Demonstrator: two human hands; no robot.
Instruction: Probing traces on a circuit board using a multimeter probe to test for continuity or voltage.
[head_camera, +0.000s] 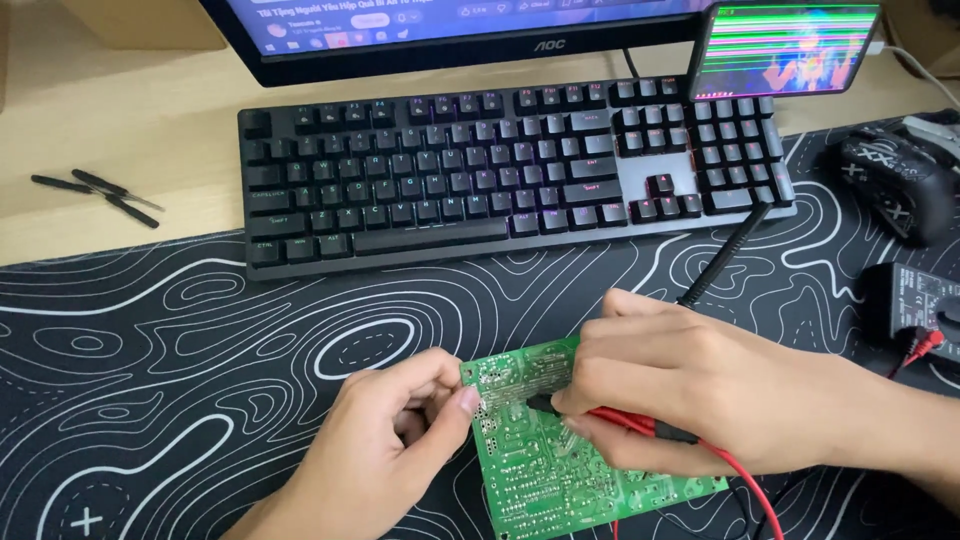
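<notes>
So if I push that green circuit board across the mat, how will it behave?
The green circuit board looks thin, flat and rigid, so it probably slides without flexing. The left hand pinching its edge suggests it's light. It likely won't roll.

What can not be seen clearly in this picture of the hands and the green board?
Head view only:
- Probe tips: hidden under the right hand, so their contact spots on the circuit board cannot be told.
- Board's lower corner: cut off by the bottom edge.
- Meter: cut off by the right edge.
- Board parts: too small to tell.
</notes>
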